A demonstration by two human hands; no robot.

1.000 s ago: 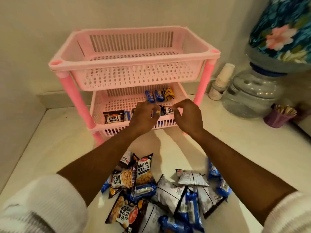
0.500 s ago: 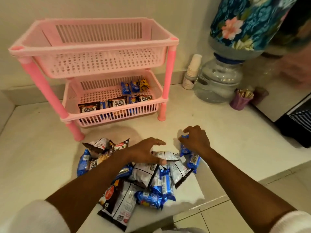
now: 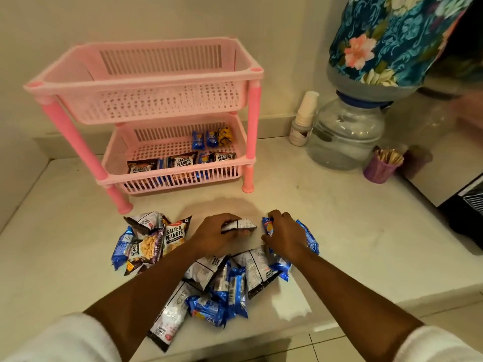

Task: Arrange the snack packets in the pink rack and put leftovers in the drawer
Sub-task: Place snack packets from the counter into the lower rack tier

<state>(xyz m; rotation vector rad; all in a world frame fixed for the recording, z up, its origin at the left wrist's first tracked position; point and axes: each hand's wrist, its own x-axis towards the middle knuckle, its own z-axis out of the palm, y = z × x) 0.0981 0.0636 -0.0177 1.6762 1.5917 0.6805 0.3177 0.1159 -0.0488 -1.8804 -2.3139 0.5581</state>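
Note:
A pink two-tier rack (image 3: 146, 82) stands at the back left of the counter. Its upper basket looks empty. Its lower basket (image 3: 172, 178) holds several peanut packets (image 3: 181, 161) at the front and small blue packets (image 3: 205, 139) at the back. A loose pile of snack packets (image 3: 217, 280) lies on the counter in front of me. My left hand (image 3: 213, 236) grips a dark peanut packet (image 3: 241, 225), printed back up, at the pile's far edge. My right hand (image 3: 285, 235) is closed on a blue packet (image 3: 268, 227) beside it.
A water dispenser (image 3: 345, 137) with a floral-covered bottle (image 3: 392, 40) stands at the back right, a stack of paper cups (image 3: 305, 113) to its left. A purple cup of sticks (image 3: 383, 165) and a dark appliance (image 3: 467, 210) sit further right. The counter edge runs just below the pile.
Both hands have come back from the rack's lower basket to the pile. The left hand has closed on a peanut packet and the right on a blue packet.

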